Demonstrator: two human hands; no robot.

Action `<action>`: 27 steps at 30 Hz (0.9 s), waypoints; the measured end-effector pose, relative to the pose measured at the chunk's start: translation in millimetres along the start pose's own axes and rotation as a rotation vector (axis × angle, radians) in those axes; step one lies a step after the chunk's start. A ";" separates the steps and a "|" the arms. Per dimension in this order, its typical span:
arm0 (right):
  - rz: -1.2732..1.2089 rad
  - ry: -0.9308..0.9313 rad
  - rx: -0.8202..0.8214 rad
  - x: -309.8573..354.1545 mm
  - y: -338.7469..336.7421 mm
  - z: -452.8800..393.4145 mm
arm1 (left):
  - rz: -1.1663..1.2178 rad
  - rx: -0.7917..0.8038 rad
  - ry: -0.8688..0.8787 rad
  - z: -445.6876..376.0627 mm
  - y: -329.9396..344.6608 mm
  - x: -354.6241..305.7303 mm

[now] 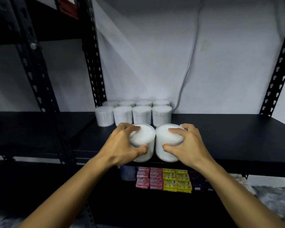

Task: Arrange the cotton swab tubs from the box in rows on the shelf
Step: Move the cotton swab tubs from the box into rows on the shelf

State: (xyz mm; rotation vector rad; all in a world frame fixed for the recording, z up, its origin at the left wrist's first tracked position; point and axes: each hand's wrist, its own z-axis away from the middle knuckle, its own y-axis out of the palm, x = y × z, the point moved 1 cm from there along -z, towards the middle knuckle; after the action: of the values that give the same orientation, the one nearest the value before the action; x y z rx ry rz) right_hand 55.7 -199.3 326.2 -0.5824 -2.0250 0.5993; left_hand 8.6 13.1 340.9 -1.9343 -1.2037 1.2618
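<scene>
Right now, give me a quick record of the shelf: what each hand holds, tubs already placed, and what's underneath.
left hand: grips left tub
right hand: grips right tub
held tubs: side by side at front of shelf
placed tubs: two rows of four, at the back
below: pink soap packs, yellow soap packs

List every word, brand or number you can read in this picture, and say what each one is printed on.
"LUX": on the pink soap packs stacked on the lower shelf.
Yellow packs beside them: print too blurred to read.
Dark purple packs further right: print too dark and blurred to read.
Cotton swab tubs on the shelf: no label visible.
</scene>
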 end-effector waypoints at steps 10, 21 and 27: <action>-0.003 0.031 0.004 -12.3 16.2 -24.5 | 0.031 0.042 -0.083 -26.5 14.7 14.9; -0.022 0.020 0.019 -23.1 20.7 -29.0 | 0.046 0.059 -0.102 -33.0 20.9 21.9; -0.071 0.058 -0.042 -39.9 23.7 -8.6 | 0.152 -0.127 -0.157 -5.7 32.8 32.2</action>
State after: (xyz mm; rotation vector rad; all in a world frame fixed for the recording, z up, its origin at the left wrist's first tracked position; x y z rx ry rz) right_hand 85.8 -203.9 290.1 -0.5447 -1.9987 0.4937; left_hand 32.0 26.7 303.2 -2.0845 -1.2606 1.4710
